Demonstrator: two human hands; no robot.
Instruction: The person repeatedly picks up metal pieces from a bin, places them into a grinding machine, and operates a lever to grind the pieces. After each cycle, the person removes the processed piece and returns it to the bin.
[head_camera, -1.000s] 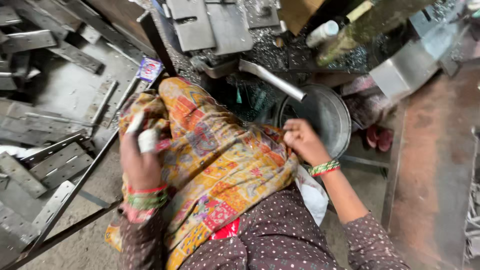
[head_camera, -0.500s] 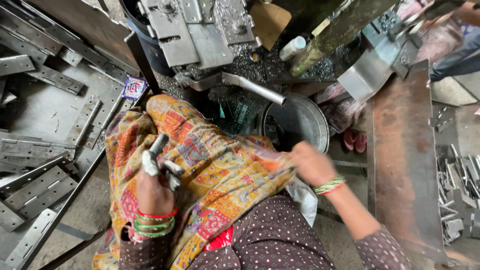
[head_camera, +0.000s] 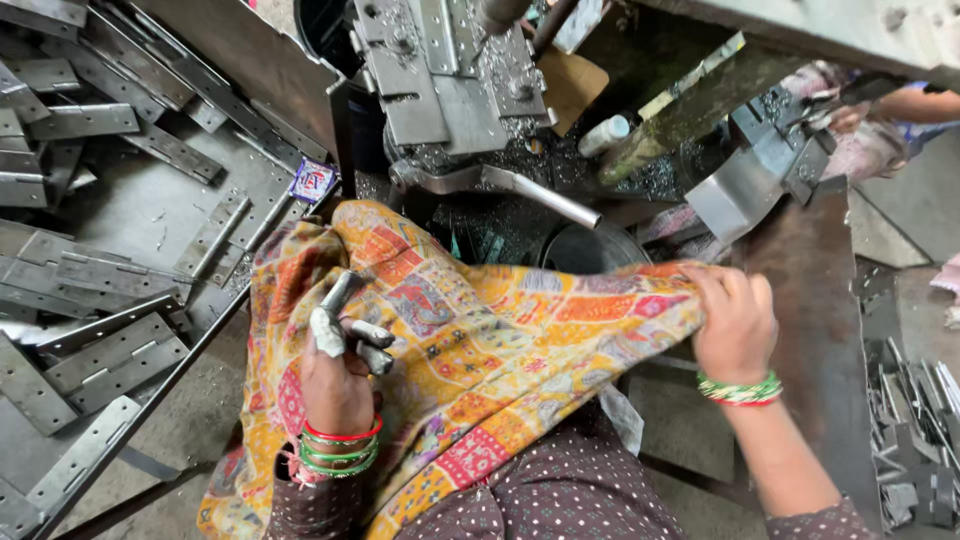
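The left hand (head_camera: 335, 385) rests on a patchwork cloth (head_camera: 480, 370) of orange, yellow and red that lies spread over the person's lap. Its fingers (head_camera: 372, 345) are partly curled and wrapped in grey tape or covers; they press on the fabric, and whether they pinch it I cannot tell. The right hand (head_camera: 735, 320) is closed on the far right edge of the same cloth, fingers folded over the hem, and lifts it a little.

Ahead of both hands, just past the cloth's upper edge, stands a grey metal press (head_camera: 450, 70) with loose metal chips (head_camera: 520, 215) strewn about its base and a steel bar (head_camera: 530, 195) jutting toward the lap. The main risk, as I judge it, is the raised hem near the right hand: pulled further forward, it could drag through the chips or catch on that bar or the dark round pan (head_camera: 590, 250) beneath it. Chips caught in the weave would then sit against the legs and the bare right palm.

Left of the left hand, long steel hinges (head_camera: 100, 350) lie stacked on the floor, and a thin rod (head_camera: 150, 400) runs close to the cloth's lower left edge, which hangs near them. That loose corner could snag on a sharp hinge end. The 2 hands are well apart, so the cloth between them is taut enough to tear if 1 side catches.
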